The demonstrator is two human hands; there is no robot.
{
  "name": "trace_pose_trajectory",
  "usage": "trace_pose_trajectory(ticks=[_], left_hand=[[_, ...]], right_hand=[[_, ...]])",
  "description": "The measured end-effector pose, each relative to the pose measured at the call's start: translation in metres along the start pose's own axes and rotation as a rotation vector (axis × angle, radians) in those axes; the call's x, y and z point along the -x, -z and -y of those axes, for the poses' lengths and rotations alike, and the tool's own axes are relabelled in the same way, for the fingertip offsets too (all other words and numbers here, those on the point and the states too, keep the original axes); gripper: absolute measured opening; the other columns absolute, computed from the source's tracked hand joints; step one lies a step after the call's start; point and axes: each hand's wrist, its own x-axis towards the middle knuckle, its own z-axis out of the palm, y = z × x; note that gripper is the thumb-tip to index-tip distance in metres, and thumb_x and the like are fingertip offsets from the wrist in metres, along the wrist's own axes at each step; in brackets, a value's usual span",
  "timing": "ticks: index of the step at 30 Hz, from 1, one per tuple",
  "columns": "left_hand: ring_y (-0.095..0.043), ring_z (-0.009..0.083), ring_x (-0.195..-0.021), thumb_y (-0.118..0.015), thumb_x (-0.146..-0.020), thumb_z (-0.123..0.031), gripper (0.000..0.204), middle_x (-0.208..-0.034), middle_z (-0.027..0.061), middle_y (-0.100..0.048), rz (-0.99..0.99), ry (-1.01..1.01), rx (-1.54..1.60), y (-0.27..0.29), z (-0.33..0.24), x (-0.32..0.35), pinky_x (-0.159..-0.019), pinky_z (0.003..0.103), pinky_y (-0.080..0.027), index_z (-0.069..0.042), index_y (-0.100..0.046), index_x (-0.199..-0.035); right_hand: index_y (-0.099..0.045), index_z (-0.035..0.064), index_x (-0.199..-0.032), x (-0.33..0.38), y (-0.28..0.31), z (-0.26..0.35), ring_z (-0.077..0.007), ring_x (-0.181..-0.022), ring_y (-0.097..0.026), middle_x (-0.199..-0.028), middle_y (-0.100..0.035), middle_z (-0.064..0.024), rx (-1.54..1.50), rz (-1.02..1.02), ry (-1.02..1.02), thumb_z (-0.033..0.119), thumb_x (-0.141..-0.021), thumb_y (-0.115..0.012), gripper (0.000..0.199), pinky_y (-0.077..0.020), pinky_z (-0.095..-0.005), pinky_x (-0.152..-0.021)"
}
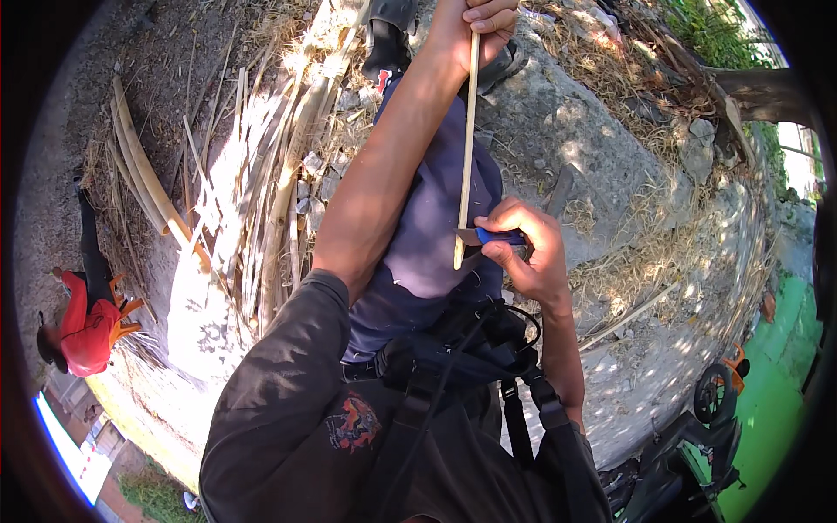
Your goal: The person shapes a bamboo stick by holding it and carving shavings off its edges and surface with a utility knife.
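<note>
A long, pale strip (469,139), apparently split bamboo or cane, runs down over my lap. My left hand (475,30), at the top edge with the arm stretched out, has its fingers closed round the strip's far part. Close to my body, my right hand (534,248) grips a small knife with a blue handle (497,235). Its dark blade (468,236) lies against the strip just above the near end. The fingers under the handle are partly hidden. Beneath the strip are my dark blue trousers (436,218).
A heap of long split strips (283,166) lies at left, beside a thick curved pole (144,166). A person in red (87,336) sits at far left. A large grey rock (575,148) stands to the right. A motorbike (689,453) is at lower right, near a green wall (776,375).
</note>
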Motion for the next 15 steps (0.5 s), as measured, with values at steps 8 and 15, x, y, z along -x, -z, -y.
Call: trace_pose_trajectory(ticks=[8, 15], left_hand=[[-0.033, 0.0097, -0.043, -0.032, -0.115, -0.033, 0.04, -0.064, -0.0002, -0.037, -0.036, -0.092, -0.062, -0.008, 0.003, 0.001, -0.036, 0.024, -0.034, -0.007, -0.045, -0.089], [-0.035, 0.0095, -0.044, -0.032, -0.115, -0.033, 0.039, -0.064, -0.0002, -0.038, 0.003, -0.031, -0.177, -0.009, -0.001, 0.0, -0.036, 0.024, -0.034, -0.007, -0.044, -0.088]], right_hand=[[-0.071, -0.003, -0.091, -0.004, 0.003, 0.003, -0.0253, -0.078, -0.075, -0.087, -0.074, -0.0136, 0.057, 0.028, 0.041, 0.013, -0.078, -0.088, 0.027, -0.0573, -0.0328, -0.072], [-0.072, -0.0025, -0.091, -0.003, -0.003, 0.012, -0.0251, -0.078, -0.075, -0.087, -0.075, -0.0127, 0.115, -0.013, 0.06, 0.013, -0.076, -0.09, 0.028, -0.0568, -0.0321, -0.071]])
